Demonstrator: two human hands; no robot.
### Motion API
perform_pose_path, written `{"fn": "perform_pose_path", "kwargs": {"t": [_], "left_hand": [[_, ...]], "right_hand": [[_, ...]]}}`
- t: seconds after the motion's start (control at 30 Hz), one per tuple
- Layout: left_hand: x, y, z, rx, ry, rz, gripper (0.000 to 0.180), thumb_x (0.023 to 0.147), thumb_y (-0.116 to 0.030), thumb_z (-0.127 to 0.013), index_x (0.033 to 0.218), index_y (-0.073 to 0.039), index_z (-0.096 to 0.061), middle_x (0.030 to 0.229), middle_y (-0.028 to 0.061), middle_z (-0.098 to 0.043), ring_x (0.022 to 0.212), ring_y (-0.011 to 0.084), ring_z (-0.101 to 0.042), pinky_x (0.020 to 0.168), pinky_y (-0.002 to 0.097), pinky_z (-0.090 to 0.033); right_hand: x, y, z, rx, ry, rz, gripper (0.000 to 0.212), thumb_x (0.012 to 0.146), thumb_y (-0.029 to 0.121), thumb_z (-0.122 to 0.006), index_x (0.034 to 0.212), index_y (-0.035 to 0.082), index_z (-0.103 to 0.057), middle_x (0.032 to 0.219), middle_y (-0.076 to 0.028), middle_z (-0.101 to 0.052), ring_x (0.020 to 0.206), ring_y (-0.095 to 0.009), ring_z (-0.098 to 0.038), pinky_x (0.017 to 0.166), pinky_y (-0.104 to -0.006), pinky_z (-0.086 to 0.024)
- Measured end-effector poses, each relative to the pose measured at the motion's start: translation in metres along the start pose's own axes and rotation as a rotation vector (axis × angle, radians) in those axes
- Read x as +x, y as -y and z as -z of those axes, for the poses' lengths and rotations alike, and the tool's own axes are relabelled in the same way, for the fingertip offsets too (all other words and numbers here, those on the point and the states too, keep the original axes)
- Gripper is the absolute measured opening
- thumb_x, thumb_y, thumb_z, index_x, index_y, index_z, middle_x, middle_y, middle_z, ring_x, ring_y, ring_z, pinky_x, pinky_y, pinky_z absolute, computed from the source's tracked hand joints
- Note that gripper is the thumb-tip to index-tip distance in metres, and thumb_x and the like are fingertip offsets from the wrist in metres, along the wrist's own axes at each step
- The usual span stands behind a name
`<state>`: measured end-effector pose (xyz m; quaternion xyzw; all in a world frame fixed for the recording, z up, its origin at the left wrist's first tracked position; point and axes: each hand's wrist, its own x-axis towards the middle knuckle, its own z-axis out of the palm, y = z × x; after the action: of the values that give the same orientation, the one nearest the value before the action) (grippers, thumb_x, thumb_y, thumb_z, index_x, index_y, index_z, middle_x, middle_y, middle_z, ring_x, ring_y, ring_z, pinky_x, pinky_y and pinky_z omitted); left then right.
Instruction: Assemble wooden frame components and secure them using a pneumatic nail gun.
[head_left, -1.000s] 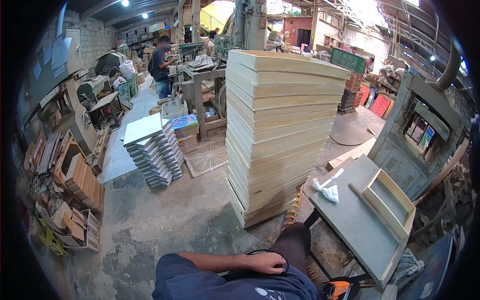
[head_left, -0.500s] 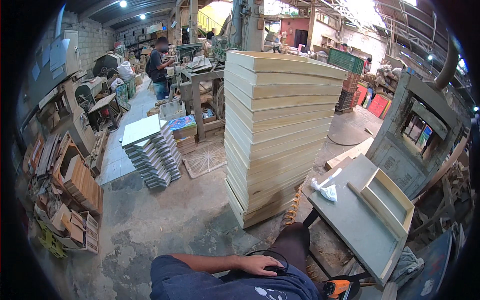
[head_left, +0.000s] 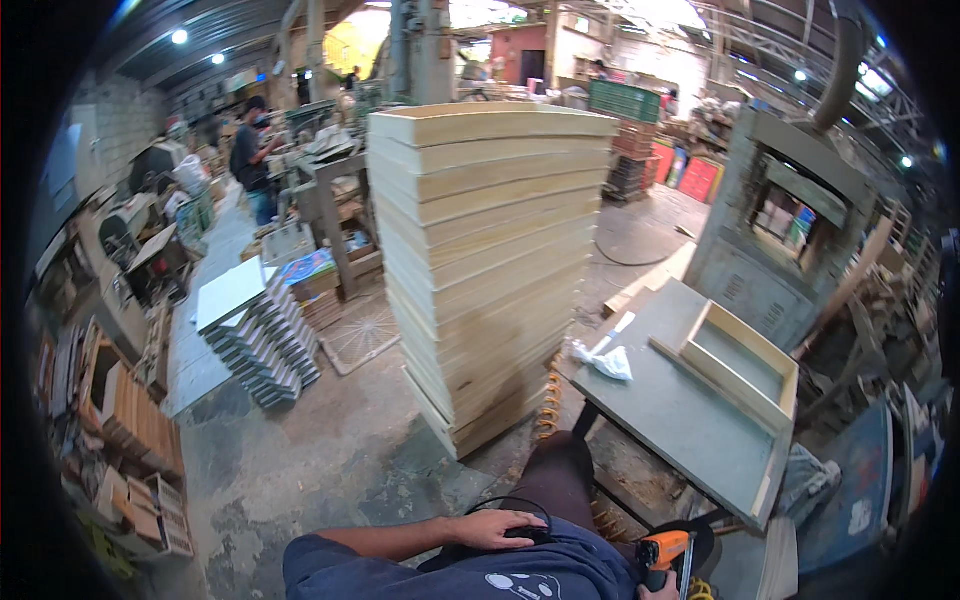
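At my waist, my left hand is closed over a small black device with a thin dark cable looping from it. Most of that device is hidden under the fingers. At the lower edge my right hand grips the handle of an orange nail gun, which points upward beside my thigh. To the right, a grey-topped worktable carries an open rectangular wooden frame near its far right side. A white plastic bag with a pale strip lies on the table's left corner.
A tall stack of pale wooden frames stands in front of me. An orange coiled hose runs between stack and table. White-topped panels are piled at left. A co-worker stands farther back. A grey machine is beyond the table.
My view has turned to the right, and the stack appears farther left. My right hand and more of the nail gun have come into view. The left hand stays at my waist.
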<state>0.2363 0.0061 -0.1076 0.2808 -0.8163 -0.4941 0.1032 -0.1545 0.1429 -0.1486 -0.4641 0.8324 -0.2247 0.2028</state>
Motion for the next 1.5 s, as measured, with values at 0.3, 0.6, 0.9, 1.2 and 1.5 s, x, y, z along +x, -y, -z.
{"fn": "perform_pose_path", "kwargs": {"t": [0.3, 0.6, 0.9, 1.2, 1.5], "left_hand": [[-0.002, -0.007, -0.002, 0.020, -0.032, 0.025, 0.059, 0.101, -0.045, -0.051, 0.141, -0.003, -0.046, 0.145, 0.0185, -0.048, 0.133, 0.0317, -0.047, 0.113, 0.0386, -0.035], [0.001, -0.013, 0.007, 0.066, -0.058, 0.045, 0.050, 0.095, -0.037, -0.062, 0.130, -0.001, -0.055, 0.132, 0.0169, -0.057, 0.124, 0.0308, -0.055, 0.106, 0.0367, -0.042], [0.018, -0.040, 0.022, 0.058, 0.006, 0.139, 0.044, 0.090, -0.019, -0.069, 0.124, 0.005, -0.056, 0.126, 0.0205, -0.062, 0.120, 0.0348, -0.059, 0.103, 0.0370, -0.044], [0.056, -0.050, 0.069, -0.058, 0.015, 0.204, 0.019, 0.092, -0.012, -0.065, 0.087, 0.004, -0.072, 0.077, 0.0124, -0.073, 0.073, 0.0143, -0.068, 0.070, 0.0275, -0.051], [0.199, -0.015, 0.059, 0.000, 0.162, -0.125, 0.022, 0.093, -0.019, -0.066, 0.093, 0.003, -0.066, 0.084, 0.0091, -0.067, 0.079, 0.0148, -0.062, 0.074, 0.0299, -0.050]], "right_hand": [[-0.004, 0.000, -0.001, -0.009, -0.010, 0.005, 0.060, 0.072, 0.027, -0.079, 0.124, 0.010, -0.054, 0.104, -0.025, -0.066, 0.100, -0.045, -0.062, 0.083, -0.0497, -0.048], [0.000, 0.008, -0.008, 0.030, -0.022, -0.002, 0.063, 0.067, 0.032, -0.077, 0.124, 0.011, -0.058, 0.110, -0.018, -0.067, 0.105, -0.037, -0.063, 0.089, -0.0461, -0.050], [-0.002, 0.007, 0.004, -0.040, 0.003, -0.072, 0.062, 0.070, 0.035, -0.077, 0.124, 0.014, -0.055, 0.100, -0.022, -0.064, 0.096, -0.042, -0.064, 0.085, -0.0496, -0.051], [-0.010, 0.010, 0.003, -0.037, -0.036, -0.062, 0.057, 0.069, 0.034, -0.076, 0.118, 0.011, -0.057, 0.096, -0.020, -0.066, 0.092, -0.040, -0.065, 0.082, -0.0498, -0.052], [-0.007, 0.003, -0.002, -0.020, -0.025, -0.005, 0.057, 0.068, 0.035, -0.075, 0.116, 0.008, -0.062, 0.098, -0.021, -0.069, 0.093, -0.040, -0.066, 0.084, -0.0480, -0.052]]}}
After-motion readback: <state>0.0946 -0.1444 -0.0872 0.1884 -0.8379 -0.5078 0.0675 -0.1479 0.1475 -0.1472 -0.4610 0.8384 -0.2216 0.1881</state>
